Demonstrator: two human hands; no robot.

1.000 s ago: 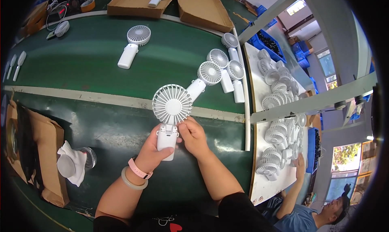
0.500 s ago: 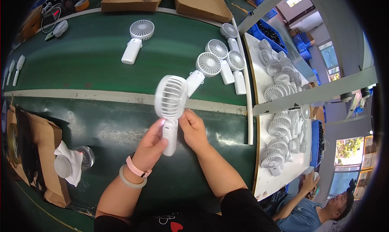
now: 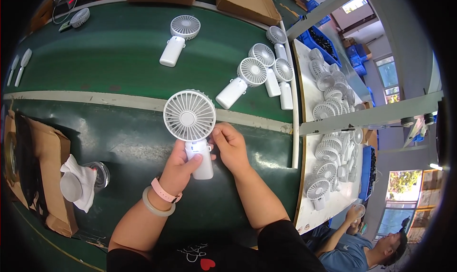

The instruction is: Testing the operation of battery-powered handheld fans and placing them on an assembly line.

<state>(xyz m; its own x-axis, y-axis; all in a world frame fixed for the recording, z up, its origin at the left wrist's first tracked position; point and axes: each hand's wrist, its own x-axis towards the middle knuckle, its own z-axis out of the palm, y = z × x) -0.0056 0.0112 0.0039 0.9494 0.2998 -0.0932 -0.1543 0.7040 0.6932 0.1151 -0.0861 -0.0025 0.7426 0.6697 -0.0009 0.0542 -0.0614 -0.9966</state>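
My left hand (image 3: 178,165) is closed around the handle of a white handheld fan (image 3: 189,117), thumb across its front. The fan stands upright above the bench, its round grille facing me. My right hand (image 3: 231,146) is beside the fan's neck, fingers curled in and tips close against the handle's right side; whatever they pinch is hidden. Beyond, a lone white fan (image 3: 172,51) lies on the green belt. Several more fans (image 3: 252,72) lie grouped at the belt's right end.
A white table (image 3: 304,208) at right carries rows of fans and blue bins (image 3: 366,172); a co-worker (image 3: 350,248) is beside it. Left, a cardboard box (image 3: 62,196) sits near a white cloth (image 3: 85,184) and a clear jar (image 3: 101,174). Open cartons (image 3: 247,5) line the far edge.
The fan in my left hand has turned from a side-on angle to show its grille face. My right hand stays close to its neck. The whole view has shifted slightly.
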